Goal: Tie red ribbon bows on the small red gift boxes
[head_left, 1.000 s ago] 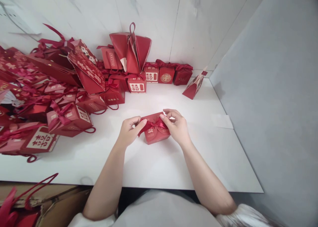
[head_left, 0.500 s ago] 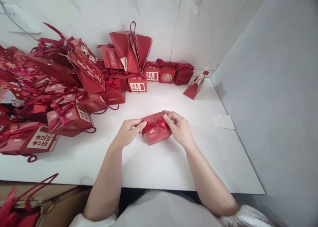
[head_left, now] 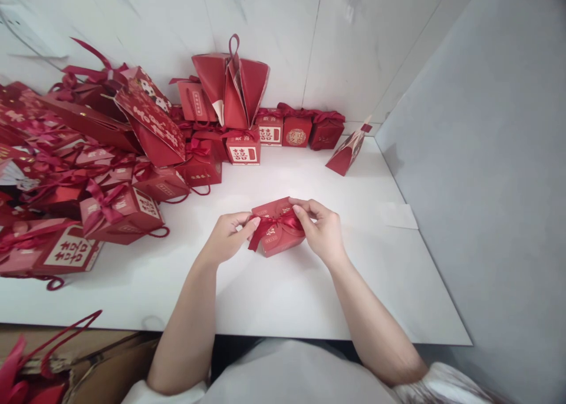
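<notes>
Box (head_left: 276, 234) slightly nearer, between hands

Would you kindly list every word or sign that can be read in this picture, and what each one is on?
"囍": white label of the small red box by the wall.
"囍": label of the neighbouring box.
"囍": large box at the left edge, seen tilted.
Gold print on the box between the left hand and right hand: too blurred.

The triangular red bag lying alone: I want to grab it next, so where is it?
In the head view, the triangular red bag lies at the table's far right corner, near the grey wall, right of the row of small red boxes.
</notes>
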`<state>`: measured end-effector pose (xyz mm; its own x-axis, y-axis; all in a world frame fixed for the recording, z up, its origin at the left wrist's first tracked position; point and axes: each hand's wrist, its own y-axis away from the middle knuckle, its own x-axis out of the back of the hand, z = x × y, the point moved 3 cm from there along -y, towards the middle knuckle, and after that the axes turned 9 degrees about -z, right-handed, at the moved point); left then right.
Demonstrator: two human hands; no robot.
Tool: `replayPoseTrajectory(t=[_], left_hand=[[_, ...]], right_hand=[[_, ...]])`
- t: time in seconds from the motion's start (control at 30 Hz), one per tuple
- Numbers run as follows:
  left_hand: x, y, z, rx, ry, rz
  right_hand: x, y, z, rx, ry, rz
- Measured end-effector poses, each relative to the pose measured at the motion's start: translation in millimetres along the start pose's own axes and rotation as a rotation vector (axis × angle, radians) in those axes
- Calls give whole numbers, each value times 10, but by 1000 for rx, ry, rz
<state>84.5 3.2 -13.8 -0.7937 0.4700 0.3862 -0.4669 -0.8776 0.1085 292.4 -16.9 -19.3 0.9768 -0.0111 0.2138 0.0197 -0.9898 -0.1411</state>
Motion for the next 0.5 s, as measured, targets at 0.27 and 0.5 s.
replayPoseTrajectory(t=[0.27, 0.5], left_hand=[[-19, -24, -35, 9, 4, -21], [19, 11, -35, 15, -32, -51]], right_hand=[[-22, 6, 2, 24, 29, 78], [-45, 64, -38, 103, 164, 80]])
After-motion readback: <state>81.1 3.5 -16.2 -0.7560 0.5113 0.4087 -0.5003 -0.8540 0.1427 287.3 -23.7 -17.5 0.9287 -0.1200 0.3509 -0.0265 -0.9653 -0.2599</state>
